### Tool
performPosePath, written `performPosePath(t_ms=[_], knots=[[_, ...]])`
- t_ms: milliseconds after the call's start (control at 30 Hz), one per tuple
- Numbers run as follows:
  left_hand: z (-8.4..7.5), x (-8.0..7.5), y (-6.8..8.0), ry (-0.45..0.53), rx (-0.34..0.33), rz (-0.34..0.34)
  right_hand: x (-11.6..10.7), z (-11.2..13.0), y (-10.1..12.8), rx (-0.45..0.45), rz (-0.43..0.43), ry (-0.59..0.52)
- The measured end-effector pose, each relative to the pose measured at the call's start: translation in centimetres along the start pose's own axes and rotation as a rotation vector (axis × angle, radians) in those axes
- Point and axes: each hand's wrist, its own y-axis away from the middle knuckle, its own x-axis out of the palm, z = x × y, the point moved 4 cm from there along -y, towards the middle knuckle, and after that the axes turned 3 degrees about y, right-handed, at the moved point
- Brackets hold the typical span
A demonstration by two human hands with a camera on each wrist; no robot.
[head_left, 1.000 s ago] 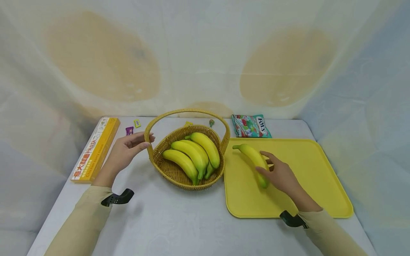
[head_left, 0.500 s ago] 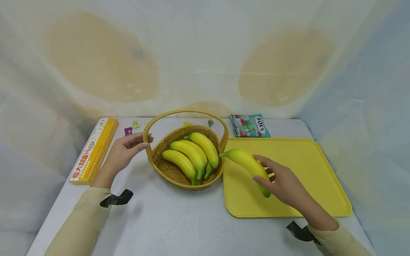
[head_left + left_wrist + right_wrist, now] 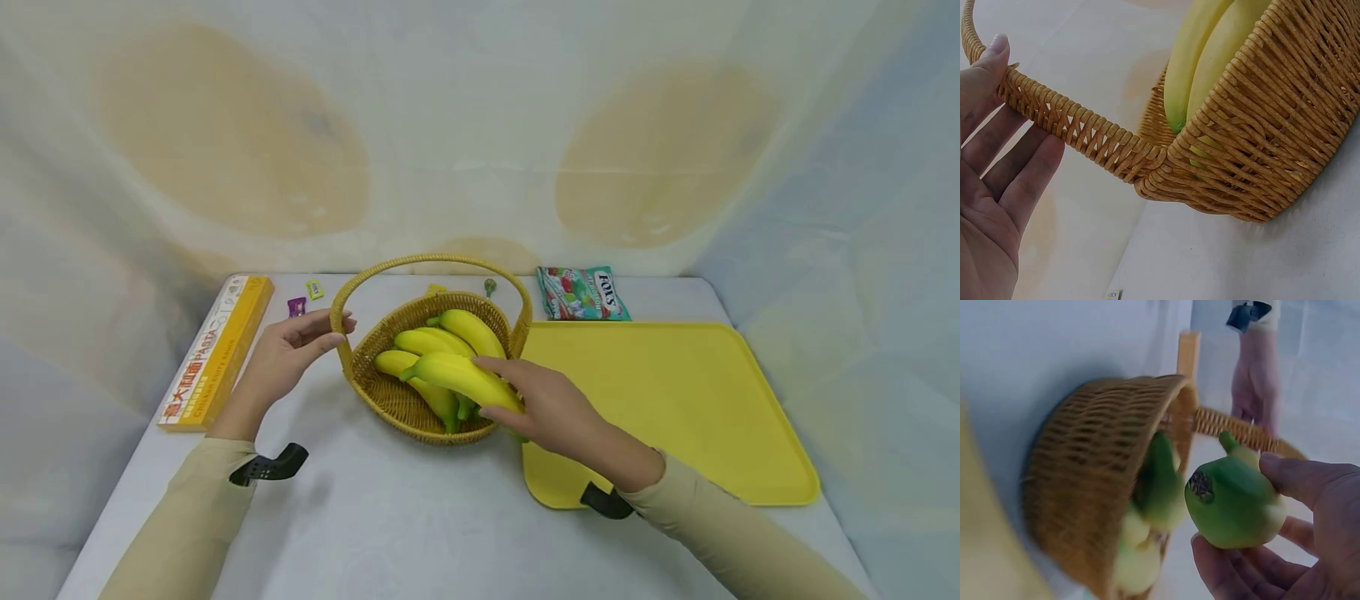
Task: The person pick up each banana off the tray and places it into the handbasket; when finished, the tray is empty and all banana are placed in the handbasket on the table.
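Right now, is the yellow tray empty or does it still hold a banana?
Empty. The yellow tray shows only bare surface; the right hand holds the banana over the basket.

Hidden, cropped and blurred parts around the wicker basket (image 3: 408, 400)

The right hand (image 3: 551, 412) covers the near end of the banana (image 3: 457, 377) it grips and a corner of the yellow tray (image 3: 675, 400); that banana in turn hides much of the bananas in the basket (image 3: 450, 333). In the left wrist view the picture's edges cut off the basket and its handle (image 3: 1079, 128). The right wrist view is dim and blurred. The small wrapped sweets (image 3: 303, 298) behind the basket are too small to read, and two sit partly hidden by its rim
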Motion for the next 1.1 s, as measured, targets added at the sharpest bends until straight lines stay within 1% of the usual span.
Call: performPosePath(t_ms=[67, 133, 233, 400, 467, 567, 833, 967, 1100], knots=[[0.0, 0.0, 0.0, 0.011, -0.008, -0.002, 0.5, 1.0, -1.6, -0.03, 0.014, 0.041], [0.0, 0.0, 0.0, 0.015, -0.011, -0.003, 1.2, 1.9, -3.2, -0.04, 0.04, 0.076], [0.0, -0.1, 0.0, 0.017, -0.014, -0.007, 2.5, 2.8, -5.2, -0.032, 0.083, 0.117], [0.0, 0.0, 0.1, 0.02, -0.005, -0.007, 4.9, 3.7, -7.1, -0.026, 0.099, 0.156], [0.0, 0.1, 0.0, 0.023, -0.003, -0.003, 5.6, 3.9, -7.4, -0.033, 0.108, 0.159], [0.1, 0.2, 0.0, 0.021, 0.0, 0.003, 6.0, 4.0, -7.4, -0.046, 0.144, 0.131], [-0.2, 0.0, 0.0, 0.001, -0.008, -0.003, 5.7, 3.4, -6.7, -0.13, 0.224, 0.028], [-0.2, 0.0, 0.0, 0.001, -0.025, -0.003, 6.4, 3.0, -6.4, -0.136, 0.258, 0.023], [0.0, 0.0, 0.0, 0.006, -0.041, -0.008, 7.0, 2.8, -6.3, -0.139, 0.255, 0.038]])
